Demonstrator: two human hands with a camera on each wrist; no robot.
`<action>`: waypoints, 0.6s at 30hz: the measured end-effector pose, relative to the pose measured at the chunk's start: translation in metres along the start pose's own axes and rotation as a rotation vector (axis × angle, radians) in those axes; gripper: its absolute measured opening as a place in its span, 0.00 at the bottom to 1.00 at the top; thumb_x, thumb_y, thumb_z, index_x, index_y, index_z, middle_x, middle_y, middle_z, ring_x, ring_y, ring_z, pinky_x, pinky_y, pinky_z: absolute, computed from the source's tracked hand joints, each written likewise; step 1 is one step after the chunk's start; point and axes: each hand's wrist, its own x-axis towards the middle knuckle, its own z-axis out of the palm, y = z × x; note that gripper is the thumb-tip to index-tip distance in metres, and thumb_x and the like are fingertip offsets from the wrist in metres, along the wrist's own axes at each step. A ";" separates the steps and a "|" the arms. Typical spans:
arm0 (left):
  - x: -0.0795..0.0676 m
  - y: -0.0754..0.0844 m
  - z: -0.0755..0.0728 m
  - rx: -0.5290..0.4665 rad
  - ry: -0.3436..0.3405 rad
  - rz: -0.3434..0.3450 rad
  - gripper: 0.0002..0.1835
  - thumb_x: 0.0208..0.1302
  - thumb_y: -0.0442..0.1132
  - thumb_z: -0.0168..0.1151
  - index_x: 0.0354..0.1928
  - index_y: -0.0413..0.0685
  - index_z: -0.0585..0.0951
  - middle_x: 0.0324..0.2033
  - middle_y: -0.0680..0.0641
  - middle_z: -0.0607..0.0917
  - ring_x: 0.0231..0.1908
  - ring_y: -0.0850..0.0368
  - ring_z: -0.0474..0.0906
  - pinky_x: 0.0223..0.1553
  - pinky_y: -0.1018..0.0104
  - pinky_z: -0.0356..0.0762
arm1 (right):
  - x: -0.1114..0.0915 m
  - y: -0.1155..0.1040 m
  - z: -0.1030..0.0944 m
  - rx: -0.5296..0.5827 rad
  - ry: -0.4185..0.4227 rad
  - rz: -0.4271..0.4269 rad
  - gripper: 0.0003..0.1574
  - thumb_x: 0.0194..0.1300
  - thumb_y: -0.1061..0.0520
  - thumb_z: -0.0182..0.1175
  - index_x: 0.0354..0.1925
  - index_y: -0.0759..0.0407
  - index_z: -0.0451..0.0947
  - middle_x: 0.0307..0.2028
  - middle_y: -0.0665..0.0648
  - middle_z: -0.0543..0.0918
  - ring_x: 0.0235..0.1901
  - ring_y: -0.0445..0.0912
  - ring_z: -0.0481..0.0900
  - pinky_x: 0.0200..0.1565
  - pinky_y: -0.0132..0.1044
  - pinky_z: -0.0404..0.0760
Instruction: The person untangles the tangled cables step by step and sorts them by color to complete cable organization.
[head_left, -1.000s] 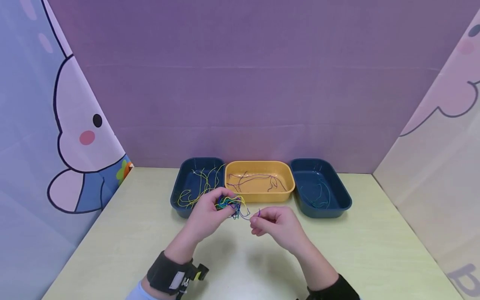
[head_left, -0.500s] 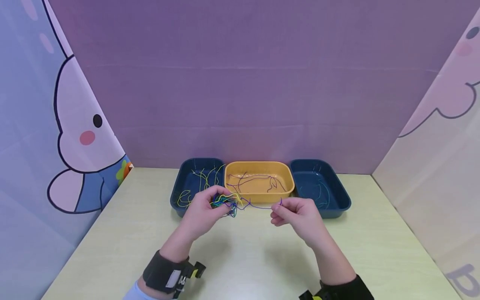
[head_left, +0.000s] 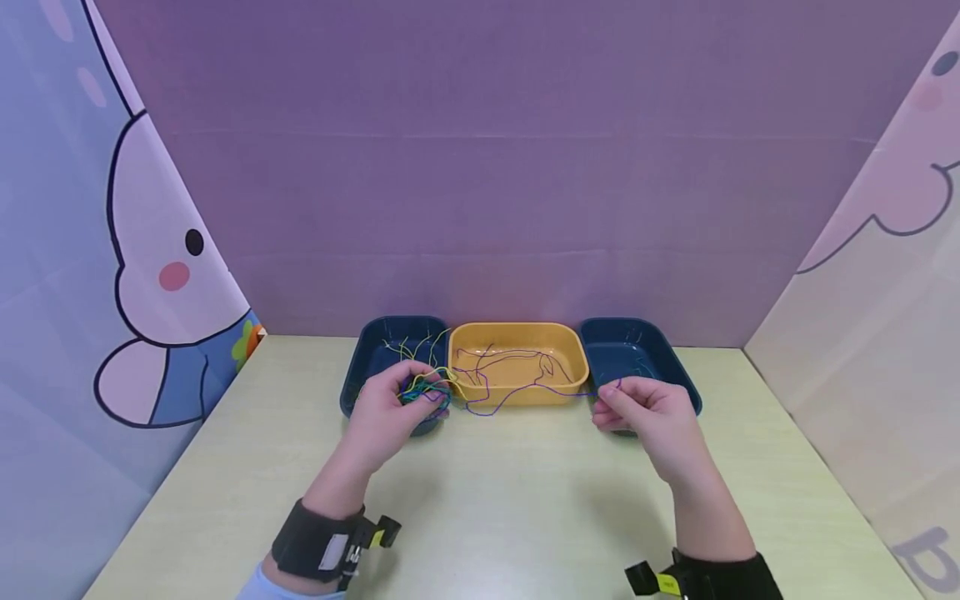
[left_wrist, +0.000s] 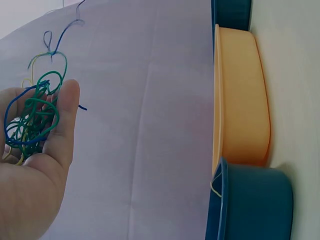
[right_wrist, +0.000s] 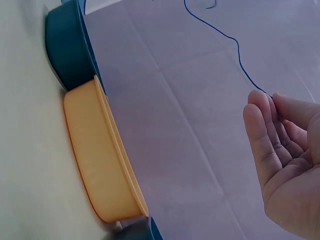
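Right hand (head_left: 656, 421): thumb and fingertips pinched on one end of the blue-violet string (head_left: 491, 415).
Left hand (head_left: 378, 421): fingers curled round the multicoloured string tangle (left_wrist: 36, 122).
String's lie: slack, lengthwise side to side, leading leftward from the right fingertips to the tangle, seen across the yellow tray's (head_left: 517, 327) front.

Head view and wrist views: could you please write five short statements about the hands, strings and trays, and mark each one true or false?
1. The left hand holds a tangle of strings. True.
2. The right hand pinches a yellow string. False: it pinches a bluish string.
3. The yellow tray stands between the left blue tray and the right blue tray. True.
4. The yellow tray holds no strings. False: purple strings lie in it.
5. The hands touch each other. False: they are apart.
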 end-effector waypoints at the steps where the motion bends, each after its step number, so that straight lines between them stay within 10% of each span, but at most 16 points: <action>1: 0.000 0.000 -0.001 0.003 0.006 -0.001 0.09 0.63 0.32 0.64 0.44 0.47 0.78 0.42 0.44 0.81 0.36 0.54 0.82 0.38 0.62 0.82 | 0.000 0.000 -0.004 0.001 0.009 -0.004 0.14 0.66 0.57 0.62 0.38 0.70 0.79 0.31 0.69 0.83 0.30 0.58 0.82 0.36 0.47 0.83; 18: 0.001 0.000 -0.019 0.022 0.057 0.027 0.10 0.62 0.31 0.64 0.45 0.43 0.78 0.44 0.44 0.80 0.43 0.53 0.79 0.43 0.61 0.81 | -0.004 -0.002 -0.041 0.079 0.160 -0.027 0.20 0.66 0.59 0.61 0.42 0.80 0.75 0.30 0.61 0.84 0.28 0.54 0.83 0.36 0.41 0.82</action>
